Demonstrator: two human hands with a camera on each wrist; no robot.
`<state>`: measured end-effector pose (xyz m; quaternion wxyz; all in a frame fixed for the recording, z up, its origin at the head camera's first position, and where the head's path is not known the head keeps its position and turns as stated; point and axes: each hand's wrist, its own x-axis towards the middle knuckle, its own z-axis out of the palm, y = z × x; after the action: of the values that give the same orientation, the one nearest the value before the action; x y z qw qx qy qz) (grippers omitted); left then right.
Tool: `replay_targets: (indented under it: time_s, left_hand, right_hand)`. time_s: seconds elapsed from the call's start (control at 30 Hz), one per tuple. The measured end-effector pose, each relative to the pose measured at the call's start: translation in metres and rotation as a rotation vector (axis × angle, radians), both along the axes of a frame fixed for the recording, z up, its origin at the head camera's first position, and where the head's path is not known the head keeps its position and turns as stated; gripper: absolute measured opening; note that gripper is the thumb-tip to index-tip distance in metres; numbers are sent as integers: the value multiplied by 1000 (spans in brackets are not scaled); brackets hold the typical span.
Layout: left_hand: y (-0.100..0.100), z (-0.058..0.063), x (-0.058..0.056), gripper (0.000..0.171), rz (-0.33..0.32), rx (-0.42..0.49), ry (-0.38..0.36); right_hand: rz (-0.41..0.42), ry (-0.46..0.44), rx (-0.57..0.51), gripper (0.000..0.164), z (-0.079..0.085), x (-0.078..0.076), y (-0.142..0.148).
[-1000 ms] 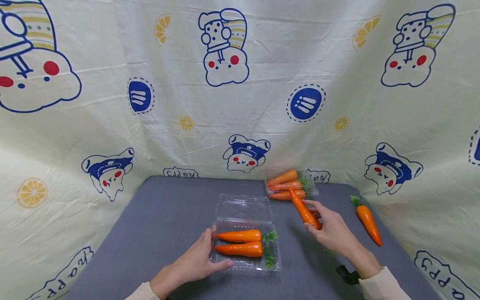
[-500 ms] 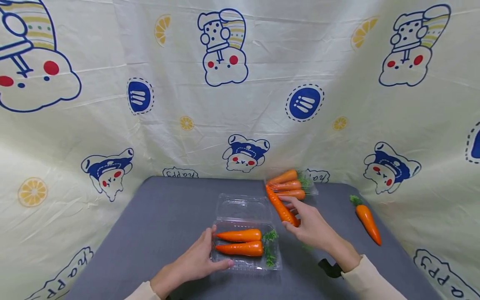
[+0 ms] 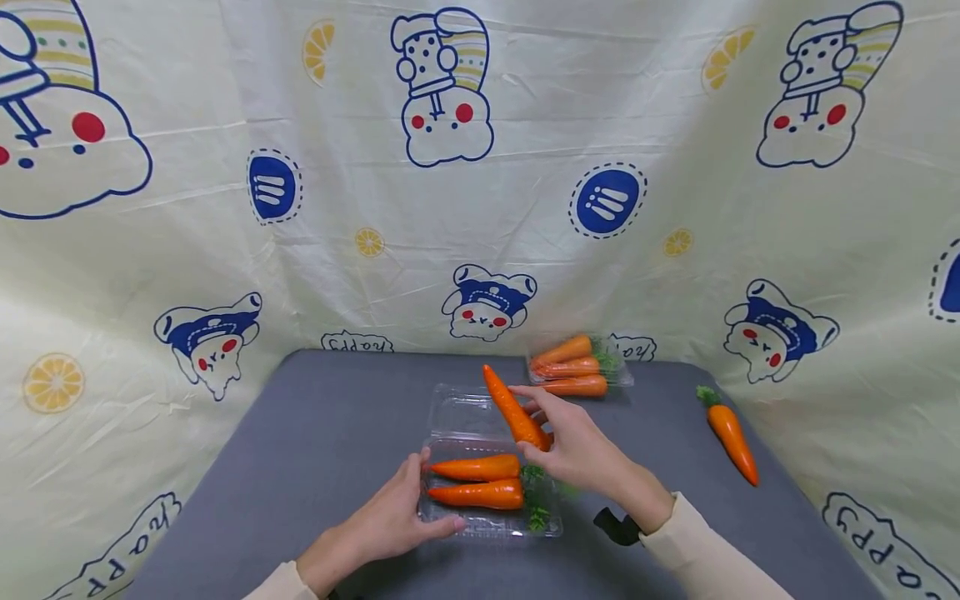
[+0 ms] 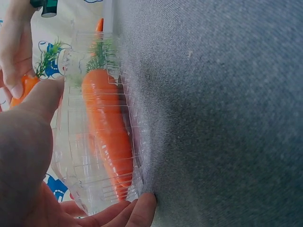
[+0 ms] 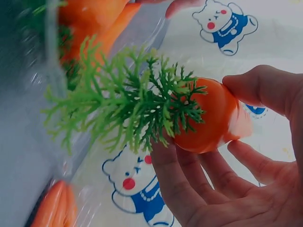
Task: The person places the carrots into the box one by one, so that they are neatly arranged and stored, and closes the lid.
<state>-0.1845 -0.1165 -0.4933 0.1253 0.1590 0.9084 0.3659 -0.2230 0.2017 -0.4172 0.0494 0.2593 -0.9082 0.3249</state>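
My right hand [image 3: 573, 442] pinches an orange carrot [image 3: 513, 408] between thumb and fingers, over the far right part of an opened clear plastic box [image 3: 551, 492]. In the right wrist view the held carrot's leafy green top [image 5: 137, 99] points away from the palm. Two carrots lie side by side in the box, the nearer carrot [image 3: 480, 494] and the farther carrot [image 3: 476, 467], tips to the left. My left hand [image 3: 390, 512] grips the box's left end, thumb along the near side and fingers at the far left corner. The left wrist view shows those fingertips [image 4: 144, 208] low at the box wall.
A second clear box [image 3: 618, 371] with several carrots [image 3: 566, 367] sits at the table's back edge. One loose carrot [image 3: 731, 442] lies near the right edge of the grey table [image 3: 330, 425]. A patterned cloth [image 3: 360, 183] hangs behind and along both sides.
My right hand has carried the carrot leftward, from beside the back box to over the opened box. The left hand keeps its grip on the box. The head view has shifted slightly.
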Motion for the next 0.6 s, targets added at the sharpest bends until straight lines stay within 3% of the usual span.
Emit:
replay_targets:
  time_s: [0.6]
  left_hand:
    - [-2,-3,-4,131,-12,2,-16]
  right_hand:
    - [144,-112,-7,81,-15,3,-37]
